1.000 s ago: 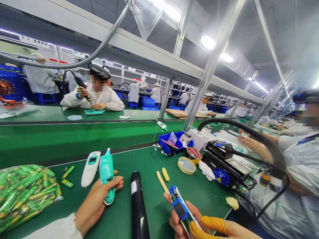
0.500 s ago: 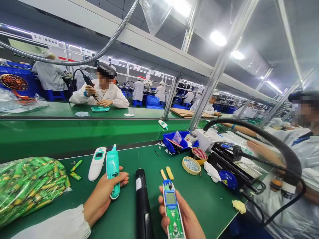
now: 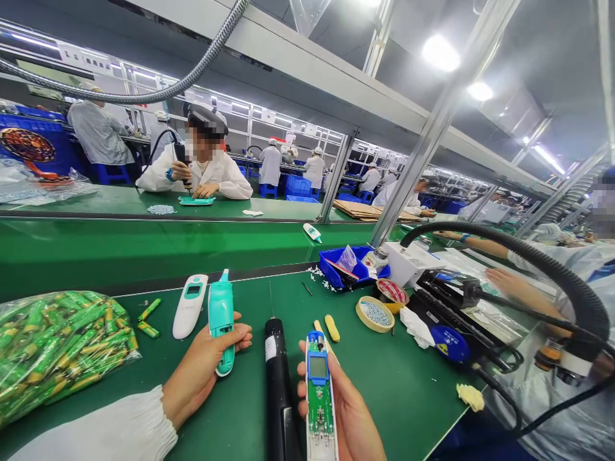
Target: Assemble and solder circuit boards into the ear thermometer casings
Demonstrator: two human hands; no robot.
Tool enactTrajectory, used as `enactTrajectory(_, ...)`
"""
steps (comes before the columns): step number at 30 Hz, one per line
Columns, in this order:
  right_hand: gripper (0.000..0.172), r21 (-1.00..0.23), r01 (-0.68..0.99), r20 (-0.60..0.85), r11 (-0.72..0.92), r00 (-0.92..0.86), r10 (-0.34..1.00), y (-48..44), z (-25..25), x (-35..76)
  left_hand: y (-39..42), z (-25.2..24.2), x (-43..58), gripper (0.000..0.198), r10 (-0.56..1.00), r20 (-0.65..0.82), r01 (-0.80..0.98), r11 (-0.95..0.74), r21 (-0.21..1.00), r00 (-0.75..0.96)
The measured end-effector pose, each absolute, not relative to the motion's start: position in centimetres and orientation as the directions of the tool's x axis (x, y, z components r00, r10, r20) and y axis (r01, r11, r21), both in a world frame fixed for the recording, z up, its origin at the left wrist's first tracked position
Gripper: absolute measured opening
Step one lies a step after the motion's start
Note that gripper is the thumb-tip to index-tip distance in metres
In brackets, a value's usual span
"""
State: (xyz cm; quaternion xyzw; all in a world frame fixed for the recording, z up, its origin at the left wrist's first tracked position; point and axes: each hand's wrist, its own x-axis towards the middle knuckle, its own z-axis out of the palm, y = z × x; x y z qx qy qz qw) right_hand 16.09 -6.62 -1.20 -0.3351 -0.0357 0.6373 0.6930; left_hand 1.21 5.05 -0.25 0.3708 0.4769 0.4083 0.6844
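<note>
The driver point(image 3: 278, 384) lies on the bench point(image 3: 384, 390), its bit pointing away from the wearer.

Left hand point(image 3: 202, 365): positioned left of the driver. The thumb lies across the lower part of the shell point(image 3: 221, 307) and the fingers curl around from behind; the grip is closed. The shell stands with its narrow tip uppermost. This hold matches both earlier frames.

Right hand point(image 3: 353, 410): positioned just right of the driver. The fingers close on the left edge of the housing point(image 3: 329, 446), with the palm along the right edge. The board point(image 3: 319, 397) and display point(image 3: 318, 366) face the wearer. One second ago, the housing was tilted and yellow-covered fingers touched its lower part; those fingers are now out of view. The housing now stands nearly straight, hiding most of the stick point(image 3: 318, 326) behind it.

Left of the driver, past the shell, is the thermometer point(image 3: 190, 306); farther left is the bag point(image 3: 62, 346) of green tubes. Right of the driver is the dish point(image 3: 375, 314) of small parts. Well right, a co-worker's arm point(image 3: 485, 245) is now stretched forward, unlike one second ago.
</note>
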Motion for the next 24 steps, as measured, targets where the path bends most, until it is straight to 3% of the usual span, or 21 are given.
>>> enactTrajectory(12,0.05,-0.511,-0.858,-0.311,-0.052,0.128,0.942,-6.94,-1.38,16.22,4.8,-0.06,1.02,0.04,0.911,-0.336,-0.151,0.377,0.914,0.239)
enactTrajectory(19,0.042,-0.522,-0.852,-0.268,-0.048,0.11,0.957,-7.27,-1.68,16.16,4.85,-0.34,1.0,0.058,0.919,-0.309,-0.159,0.353,0.922,0.247)
enactTrajectory(24,0.041,-0.532,-0.846,-0.264,-0.038,0.123,0.956,-7.25,-1.6,16.11,4.77,-0.22,1.07,0.058,0.921,-0.309,-0.16,0.35,0.923,0.238)
